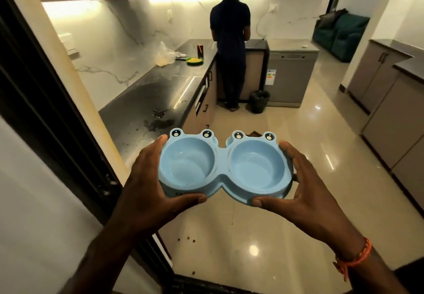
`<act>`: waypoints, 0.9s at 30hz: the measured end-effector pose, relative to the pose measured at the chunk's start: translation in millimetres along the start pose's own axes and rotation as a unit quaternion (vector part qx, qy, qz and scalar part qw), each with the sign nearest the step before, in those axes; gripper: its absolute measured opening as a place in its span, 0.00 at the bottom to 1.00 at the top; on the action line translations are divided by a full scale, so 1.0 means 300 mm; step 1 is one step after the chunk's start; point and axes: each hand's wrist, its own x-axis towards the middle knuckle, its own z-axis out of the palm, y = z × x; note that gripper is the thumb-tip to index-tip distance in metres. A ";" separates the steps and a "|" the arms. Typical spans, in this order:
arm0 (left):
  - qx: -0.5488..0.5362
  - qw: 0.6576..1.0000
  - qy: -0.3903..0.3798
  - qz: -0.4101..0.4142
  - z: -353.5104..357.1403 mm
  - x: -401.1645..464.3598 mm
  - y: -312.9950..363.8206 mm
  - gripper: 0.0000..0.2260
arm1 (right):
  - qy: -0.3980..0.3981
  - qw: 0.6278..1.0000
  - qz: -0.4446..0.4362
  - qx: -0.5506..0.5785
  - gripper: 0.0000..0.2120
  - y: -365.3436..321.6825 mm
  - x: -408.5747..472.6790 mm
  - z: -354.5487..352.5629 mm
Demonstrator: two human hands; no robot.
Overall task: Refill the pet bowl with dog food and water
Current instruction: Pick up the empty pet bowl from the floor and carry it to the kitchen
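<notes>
Two empty wells in the blue pet bowl (223,167), dry and bare, so neither dog food nor water added yet; whole refill judged left to do. Held level in the air at a kitchen doorway, above the tiled floor (263,236), near the end of a dark surface (146,100) with a wet patch. Left hand (151,179) wrapped around the bowl's left end, thumb along the near rim, fingers curled behind. Right hand (305,192) clasped likewise on the right end. Both grips partly closed, firmly on plastic. No food bag or tap clearly identifiable.
</notes>
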 end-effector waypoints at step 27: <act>0.061 0.995 0.077 -0.010 0.353 0.804 -0.091 0.57 | -0.036 0.993 -0.102 -0.043 0.57 0.335 0.972 -0.058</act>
